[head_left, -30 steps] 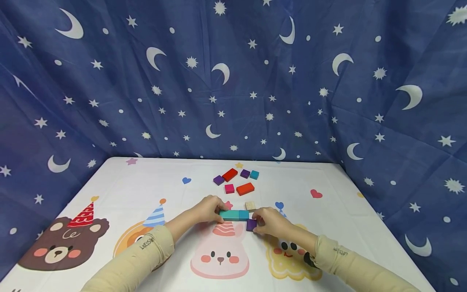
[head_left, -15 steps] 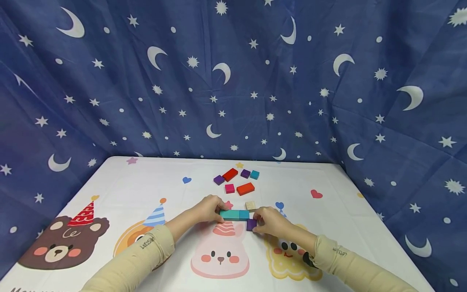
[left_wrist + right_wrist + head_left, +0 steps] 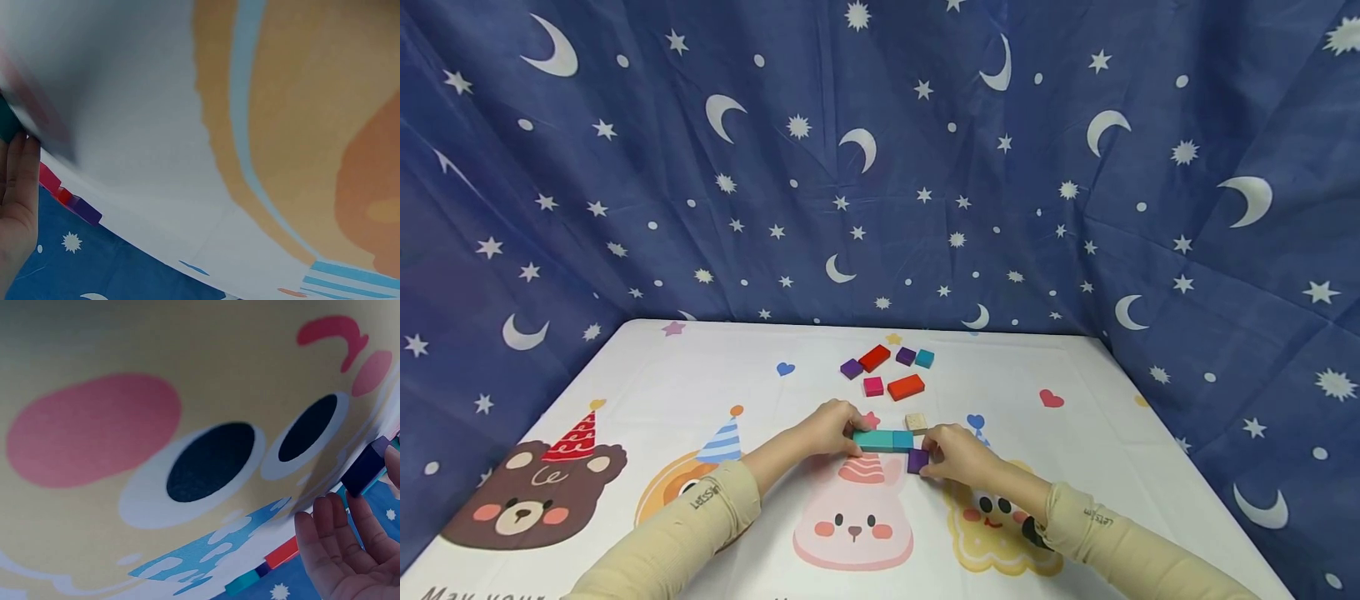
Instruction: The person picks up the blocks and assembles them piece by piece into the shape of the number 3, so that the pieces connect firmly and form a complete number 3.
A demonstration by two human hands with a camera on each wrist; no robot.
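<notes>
In the head view, a long teal block lies end to end with a smaller blue block. My left hand grips the left end of the teal block between thumb and fingers; the left wrist view shows only part of that hand at its edge. My right hand pinches a purple block just in front of the blue one. The right wrist view has this purple block between thumb and index finger. A pale wooden block sits behind the blue block.
Farther back on the table lie two red blocks, a pink block, two purple blocks and a blue block. A blue curtain hangs behind the printed white tablecloth.
The head view has shifted very slightly. Both hands and the blocks keep the same places relative to one another.
</notes>
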